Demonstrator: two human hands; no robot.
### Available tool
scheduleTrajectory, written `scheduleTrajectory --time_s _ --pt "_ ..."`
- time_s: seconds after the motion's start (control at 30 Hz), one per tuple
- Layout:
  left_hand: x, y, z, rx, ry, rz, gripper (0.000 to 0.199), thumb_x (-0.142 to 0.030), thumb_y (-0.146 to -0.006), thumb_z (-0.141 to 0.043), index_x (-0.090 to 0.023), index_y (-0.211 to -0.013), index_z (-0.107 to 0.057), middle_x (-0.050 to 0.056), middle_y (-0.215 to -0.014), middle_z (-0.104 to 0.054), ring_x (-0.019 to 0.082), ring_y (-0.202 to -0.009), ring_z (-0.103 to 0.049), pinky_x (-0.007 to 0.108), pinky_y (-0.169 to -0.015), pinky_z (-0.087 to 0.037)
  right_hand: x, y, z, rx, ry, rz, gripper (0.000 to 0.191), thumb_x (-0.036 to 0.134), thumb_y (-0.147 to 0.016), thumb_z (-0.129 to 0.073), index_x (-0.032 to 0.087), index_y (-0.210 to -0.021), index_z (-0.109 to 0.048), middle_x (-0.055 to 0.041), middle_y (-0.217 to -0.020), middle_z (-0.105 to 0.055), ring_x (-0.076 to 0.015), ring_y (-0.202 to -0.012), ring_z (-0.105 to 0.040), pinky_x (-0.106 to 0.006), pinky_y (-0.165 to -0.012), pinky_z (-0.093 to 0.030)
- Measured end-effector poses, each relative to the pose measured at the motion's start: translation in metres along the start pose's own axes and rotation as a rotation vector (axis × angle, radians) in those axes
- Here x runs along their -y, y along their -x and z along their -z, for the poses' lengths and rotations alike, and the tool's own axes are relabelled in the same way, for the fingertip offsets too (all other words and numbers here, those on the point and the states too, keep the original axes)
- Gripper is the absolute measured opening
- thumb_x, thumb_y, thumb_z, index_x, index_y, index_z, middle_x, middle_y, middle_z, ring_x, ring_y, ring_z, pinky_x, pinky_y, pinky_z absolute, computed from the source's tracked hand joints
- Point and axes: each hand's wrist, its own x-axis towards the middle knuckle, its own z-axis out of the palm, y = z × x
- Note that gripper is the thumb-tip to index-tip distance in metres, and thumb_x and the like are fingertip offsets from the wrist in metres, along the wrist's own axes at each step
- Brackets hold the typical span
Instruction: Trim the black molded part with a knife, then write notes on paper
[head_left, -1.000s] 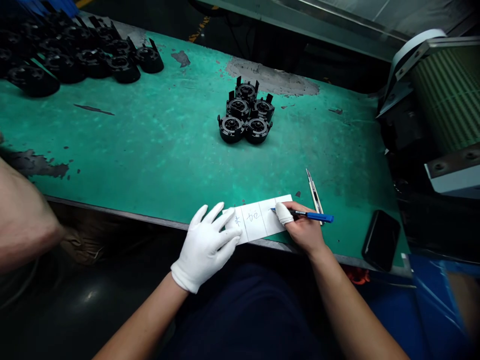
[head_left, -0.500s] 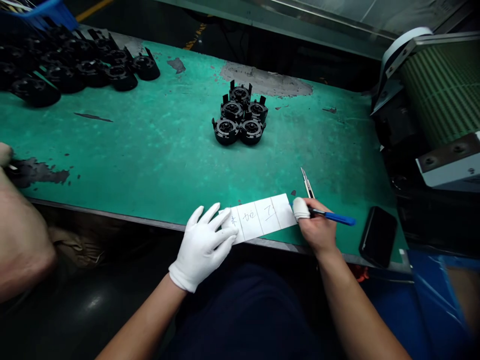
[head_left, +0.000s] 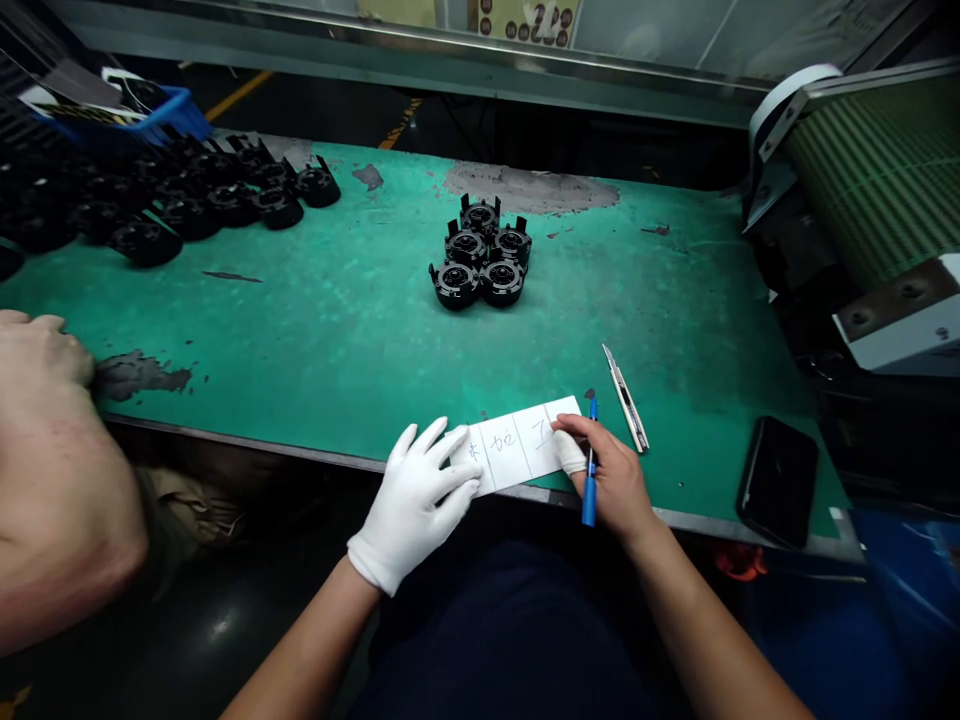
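A white paper strip (head_left: pixel 504 446), ruled into sections with handwritten characters, lies at the bench's near edge. My left hand (head_left: pixel 420 490), in a white glove, rests with fingers spread over the strip's left end. At the other end is my right hand (head_left: pixel 611 475), bare but for a white cover on the thumb. It holds a blue pen (head_left: pixel 589 495) between its fingers, the pen pointing away from me, while the index fingertip touches the paper. To the right of the strip lies a utility knife (head_left: pixel 625 398) with its blade out.
Several black round parts (head_left: pixel 480 270) stand grouped mid-bench, and many more (head_left: pixel 187 205) crowd the far left near a blue bin (head_left: pixel 176 112). A black phone (head_left: pixel 778 480) lies at right, below a green conveyor belt (head_left: pixel 885 160). Another person's arm (head_left: pixel 60 480) rests at left.
My right hand has moved left onto the paper's right end, and the pen has turned from pointing sideways to pointing away from me. The knife is now fully uncovered. The view has shifted slightly.
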Motion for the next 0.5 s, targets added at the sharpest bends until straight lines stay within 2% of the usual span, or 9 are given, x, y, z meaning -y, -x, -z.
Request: scheduleTrajectory --time_s 0.1,0.17,0.23,0.3,0.37,0.5 --pt "-0.018 -0.008 0.003 -0.038 0.017 -0.026 0.022 -0.028 -0.095 -0.056 -0.031 -0.106 -0.075 0.006 -0.148 -0.054 0.037 -0.147 -0.036 0.063 -0.116 -0.03 -0.005 0.0 -0.005 0.03 -0.003 -0.008 0.046 0.012 -0.086 -0.058 0.025 -0.13 -0.061 -0.0068 -0.122 -0.07 -0.0241 -0.112 -0.066 -0.038 -0.098 -0.054" --pt "-0.039 -0.018 0.002 -0.025 0.059 -0.107 0.019 -0.03 -0.093 -0.058 -0.028 -0.102 -0.075 0.007 -0.139 -0.059 0.037 -0.142 -0.041 0.059 -0.113 -0.036 -0.008 0.001 -0.006 0.027 0.004 -0.006 0.047 0.01 -0.084 -0.056 0.025 -0.128 -0.061 -0.0068 -0.122 -0.069 -0.0245 -0.113 -0.066 -0.038 -0.099 -0.052" --pt "-0.061 -0.029 -0.005 0.018 0.126 -0.213 0.017 -0.032 -0.093 -0.057 -0.025 -0.097 -0.073 0.006 -0.128 -0.063 0.033 -0.13 -0.052 0.052 -0.108 -0.044 -0.009 0.002 -0.006 0.022 0.009 0.0 0.047 0.009 -0.083 -0.055 0.025 -0.127 -0.062 -0.0066 -0.121 -0.069 -0.0245 -0.112 -0.065 -0.037 -0.098 -0.052" --pt "-0.076 -0.037 -0.017 0.013 0.172 -0.26 0.017 -0.03 -0.094 -0.056 -0.023 -0.093 -0.071 0.006 -0.127 -0.064 0.028 -0.12 -0.059 0.045 -0.103 -0.049 -0.009 0.004 -0.006 0.019 0.009 0.005 0.047 0.009 -0.083 -0.053 0.025 -0.126 -0.061 -0.0063 -0.119 -0.069 -0.024 -0.111 -0.065 -0.036 -0.098 -0.051" --pt "-0.08 -0.041 -0.031 -0.047 0.189 -0.258 0.017 -0.027 -0.094 -0.054 -0.022 -0.09 -0.07 0.006 -0.127 -0.065 0.025 -0.118 -0.061 0.042 -0.103 -0.05 -0.007 0.005 -0.006 0.017 0.005 0.008 0.047 0.009 -0.083 -0.052 0.025 -0.126 -0.061 -0.0057 -0.119 -0.069 -0.0232 -0.111 -0.066 -0.034 -0.097 -0.051" --pt "-0.072 -0.038 -0.051 -0.11 0.223 -0.263 0.018 -0.022 -0.095 -0.051 -0.021 -0.09 -0.068 0.006 -0.118 -0.069 0.022 -0.113 -0.065 0.037 -0.102 -0.053 -0.005 0.006 -0.005 0.005 0.007 0.005 0.046 0.01 -0.084 -0.051 0.026 -0.127 -0.06 -0.0042 -0.12 -0.07 -0.0219 -0.111 -0.066 -0.032 -0.098 -0.05"
